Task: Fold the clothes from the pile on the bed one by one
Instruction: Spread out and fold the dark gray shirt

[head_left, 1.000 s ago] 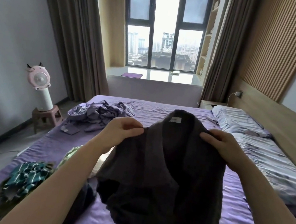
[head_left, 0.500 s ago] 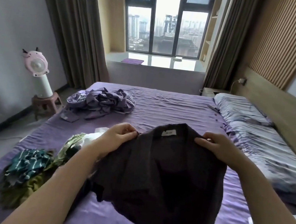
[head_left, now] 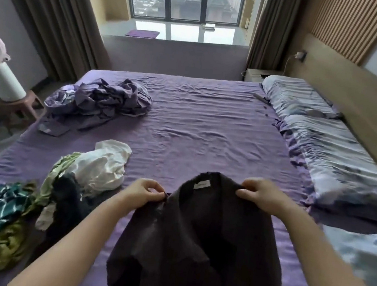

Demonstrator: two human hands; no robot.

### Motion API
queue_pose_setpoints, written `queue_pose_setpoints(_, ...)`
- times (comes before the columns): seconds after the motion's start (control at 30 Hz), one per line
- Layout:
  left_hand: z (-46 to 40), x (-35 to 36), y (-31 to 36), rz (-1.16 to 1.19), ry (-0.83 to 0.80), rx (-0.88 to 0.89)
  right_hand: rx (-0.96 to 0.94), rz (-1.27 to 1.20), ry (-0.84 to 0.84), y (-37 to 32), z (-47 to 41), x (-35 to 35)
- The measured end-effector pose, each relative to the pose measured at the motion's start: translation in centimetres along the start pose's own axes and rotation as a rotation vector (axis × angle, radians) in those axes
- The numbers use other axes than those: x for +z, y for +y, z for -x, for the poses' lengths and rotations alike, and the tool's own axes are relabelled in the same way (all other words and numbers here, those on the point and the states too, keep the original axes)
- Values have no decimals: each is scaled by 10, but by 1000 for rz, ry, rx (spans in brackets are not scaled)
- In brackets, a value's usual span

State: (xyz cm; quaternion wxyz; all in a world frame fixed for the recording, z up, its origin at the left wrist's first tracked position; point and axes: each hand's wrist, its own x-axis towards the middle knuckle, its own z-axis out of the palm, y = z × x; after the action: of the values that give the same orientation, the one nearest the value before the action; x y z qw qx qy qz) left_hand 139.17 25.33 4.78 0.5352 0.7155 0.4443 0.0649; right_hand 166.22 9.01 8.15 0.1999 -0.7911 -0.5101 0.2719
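The dark top (head_left: 201, 240) is the garment in hand and it is not yet folded: it hangs open over the purple bed (head_left: 209, 126), collar label facing up, its lower part draping toward the near edge of the bed. The left hand (head_left: 142, 193) pinches the top at one shoulder, fingers curled tight on the cloth; the right hand (head_left: 262, 195) grips the other shoulder the same way. Both hold it spread, which reads as the start of laying it flat. To the left of the top lies the pile (head_left: 39, 197), a loose heap of white, green, dark and striped pieces, all unfolded. Farther from the top, toward the window side of the bed, a crumpled purple heap (head_left: 101, 102) also lies loose. No folded stack is visible anywhere on the bed. Judgement: the task is at an early stage, with this top and the whole pile left to do.
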Motion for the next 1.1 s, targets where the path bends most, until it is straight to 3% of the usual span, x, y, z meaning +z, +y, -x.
queue_pose_setpoints(0.33,-125,45,-122,-197,70,-32,293,-86,122,74,-82,148)
queue_pose_setpoints(0.57,-191,50,-164,-97,-1,-100,473,-150,313,103,-131,198)
queue_pose_setpoints(0.83,-269,47,-166,-49,112,-57,457,-91,485,122,-200,200)
queue_pose_setpoints(1.0,-300,60,-187,-267,167,-17,412,52,395,139,-246,213)
queue_pose_setpoints(1.1,-283,61,-211,-321,220,54,283,143,297,128,-251,244)
